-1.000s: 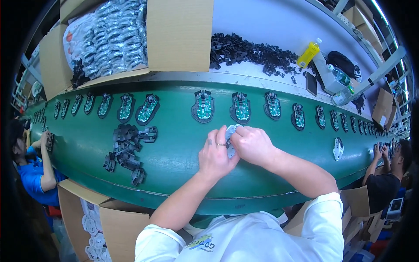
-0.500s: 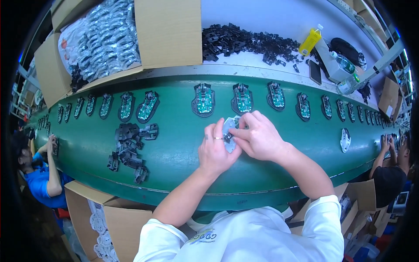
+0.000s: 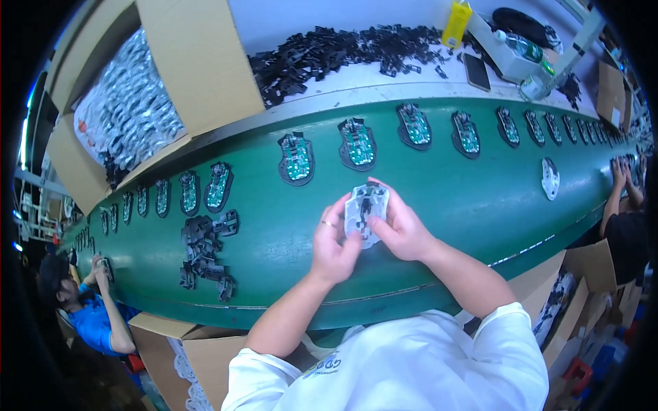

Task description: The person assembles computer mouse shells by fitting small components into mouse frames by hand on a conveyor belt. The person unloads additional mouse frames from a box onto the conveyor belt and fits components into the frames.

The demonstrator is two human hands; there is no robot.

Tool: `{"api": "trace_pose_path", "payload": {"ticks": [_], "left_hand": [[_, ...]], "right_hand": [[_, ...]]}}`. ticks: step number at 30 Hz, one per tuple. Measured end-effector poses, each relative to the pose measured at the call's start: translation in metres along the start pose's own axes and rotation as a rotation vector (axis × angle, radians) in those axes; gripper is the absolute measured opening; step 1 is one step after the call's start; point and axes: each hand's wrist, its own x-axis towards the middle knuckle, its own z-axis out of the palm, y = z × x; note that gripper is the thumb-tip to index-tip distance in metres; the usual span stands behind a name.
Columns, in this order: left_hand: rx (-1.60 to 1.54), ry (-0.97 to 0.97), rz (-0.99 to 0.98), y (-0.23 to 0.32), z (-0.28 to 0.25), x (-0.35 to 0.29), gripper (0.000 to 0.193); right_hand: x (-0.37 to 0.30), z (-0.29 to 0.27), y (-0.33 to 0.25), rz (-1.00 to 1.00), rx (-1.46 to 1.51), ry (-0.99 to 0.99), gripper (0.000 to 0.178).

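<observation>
Over the green belt, my left hand (image 3: 333, 245) and my right hand (image 3: 406, 231) hold a whitish plastic mouse shell (image 3: 354, 212) between them, its hollow inside facing up. A black plastic piece (image 3: 366, 206) sits inside the shell along its middle. My left fingers wrap its left side, and the left thumb rests at its lower edge. The right hand grips the opposite side, its thumb pressed on the inside near the black piece. Left of my hands lies a pile of black plastic parts (image 3: 200, 241). Beyond them stand mouse bases with green circuit boards (image 3: 358, 145).
The belt (image 3: 439, 185) carries a row of these bases and another white shell (image 3: 550, 179). Behind it are a shelf heaped with black parts (image 3: 343, 58), a phone (image 3: 476, 72), bottles (image 3: 524, 46) and a carton of wrapped pieces (image 3: 199, 61). Co-workers (image 3: 103, 308) sit at both sides.
My right fingers have moved off the inside of the shell to its right side. The shell now shows its inside more fully. The whole view has tilted and shifted.
</observation>
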Motion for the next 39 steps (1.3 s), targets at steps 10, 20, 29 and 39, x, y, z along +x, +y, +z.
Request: {"api": "trace_pose_path", "payload": {"ticks": [10, 20, 29, 39], "left_hand": [[0.053, -0.028, -0.109, 0.004, -0.008, 0.003, 0.049], [0.408, 0.074, 0.122, 0.0, -0.015, 0.001, 0.041], [0.122, 0.118, -0.048, 0.005, -0.021, 0.005, 0.032], [0.451, 0.037, 0.177, 0.02, -0.009, 0.01, 0.037]], "right_hand": [[-0.004, 0.002, 0.012, 0.083, -0.154, 0.027, 0.045], [0.004, 0.032, -0.007, 0.108, -0.439, 0.133, 0.041], [-0.002, 0.033, 0.005, 0.035, 0.038, 0.052, 0.049], [0.003, 0.021, -0.011, 0.124, -0.019, 0.145, 0.025]]}}
